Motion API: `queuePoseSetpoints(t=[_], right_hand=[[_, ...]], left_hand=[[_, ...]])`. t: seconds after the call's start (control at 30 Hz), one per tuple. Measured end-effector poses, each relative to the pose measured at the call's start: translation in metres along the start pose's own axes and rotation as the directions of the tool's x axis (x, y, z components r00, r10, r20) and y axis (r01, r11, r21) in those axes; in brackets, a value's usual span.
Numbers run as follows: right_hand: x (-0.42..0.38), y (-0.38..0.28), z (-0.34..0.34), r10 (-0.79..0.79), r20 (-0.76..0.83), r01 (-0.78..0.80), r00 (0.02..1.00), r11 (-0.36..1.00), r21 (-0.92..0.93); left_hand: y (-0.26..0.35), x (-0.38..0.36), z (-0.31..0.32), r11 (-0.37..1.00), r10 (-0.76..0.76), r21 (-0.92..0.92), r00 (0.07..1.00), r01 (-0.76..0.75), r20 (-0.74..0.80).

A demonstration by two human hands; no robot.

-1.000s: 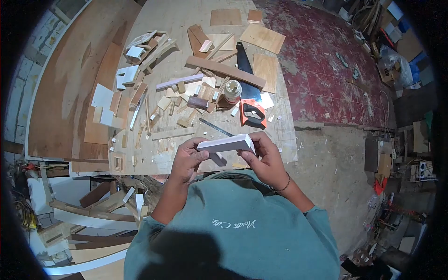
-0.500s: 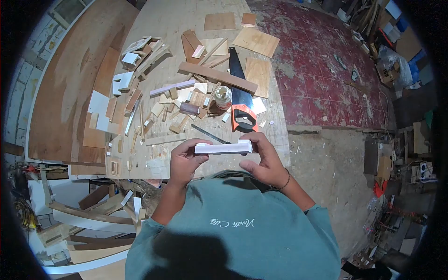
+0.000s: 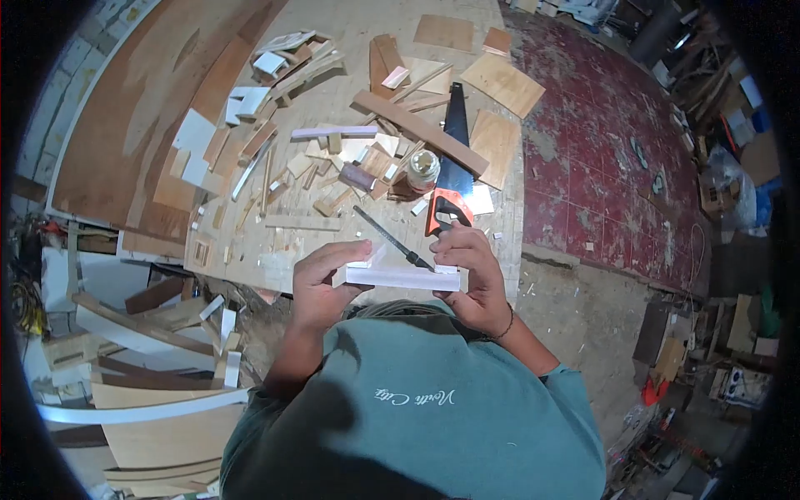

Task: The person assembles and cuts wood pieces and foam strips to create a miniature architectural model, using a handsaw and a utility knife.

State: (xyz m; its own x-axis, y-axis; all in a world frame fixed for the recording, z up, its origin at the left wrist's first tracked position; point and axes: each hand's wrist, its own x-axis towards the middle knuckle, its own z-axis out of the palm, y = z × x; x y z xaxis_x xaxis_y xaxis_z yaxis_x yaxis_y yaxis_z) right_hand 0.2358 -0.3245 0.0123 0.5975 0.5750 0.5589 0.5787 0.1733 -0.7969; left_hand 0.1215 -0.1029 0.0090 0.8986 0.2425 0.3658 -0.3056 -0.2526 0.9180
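Between my two hands is a small pale wooden piece (image 3: 403, 278), a long strip with a short block at each end. My left hand (image 3: 323, 279) is closed on its left end, fingers over the top block. At the right end my right hand (image 3: 472, 279) grips the other block, with the thumb underneath. Just beyond the piece, a thin dark file-like tool (image 3: 385, 234) lies slanted on the table. The handsaw (image 3: 452, 208), with an orange and black handle, lies past my right fingers. A glass jar (image 3: 423, 171) stands left of the saw.
Wood offcuts (image 3: 358, 175) cover the middle of the plywood table (image 3: 342, 17). A long brown board (image 3: 421, 133) lies across the saw blade. Large panels (image 3: 142, 125) lean at the left, above curved wooden parts (image 3: 142, 333). Red flooring (image 3: 600, 150) is at the right.
The view has shifted, so the table things appear further right. My right hand has closed its thumb onto the piece's right end, and the piece is tilted, showing more of its upper side.
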Motion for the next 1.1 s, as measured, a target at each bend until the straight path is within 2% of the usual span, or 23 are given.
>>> queuePoseSetpoints(t=[0.17,0.3,0.57,1.1], right_hand=[[0.002,0.006,-0.002,-0.05,0.061,0.052,0.997,0.998,-0.025],[0.0,0.003,-0.007,-0.044,0.122,0.058,0.992,0.991,-0.117],[0.001,-0.004,-0.015,-0.057,0.141,0.083,0.988,0.979,-0.187],[-0.002,-0.008,-0.011,-0.019,0.139,0.04,0.99,0.988,-0.152]], left_hand=[[0.004,-0.003,-0.009,0.981,0.095,0.171,0.995,-0.094,0.005],[0.013,-0.002,-0.01,0.97,0.114,0.214,0.993,-0.113,0.005],[0.019,0.001,-0.006,0.936,0.191,0.292,0.981,-0.194,0.04],[0.022,-0.003,-0.012,0.935,0.209,0.274,0.973,-0.227,0.094]])
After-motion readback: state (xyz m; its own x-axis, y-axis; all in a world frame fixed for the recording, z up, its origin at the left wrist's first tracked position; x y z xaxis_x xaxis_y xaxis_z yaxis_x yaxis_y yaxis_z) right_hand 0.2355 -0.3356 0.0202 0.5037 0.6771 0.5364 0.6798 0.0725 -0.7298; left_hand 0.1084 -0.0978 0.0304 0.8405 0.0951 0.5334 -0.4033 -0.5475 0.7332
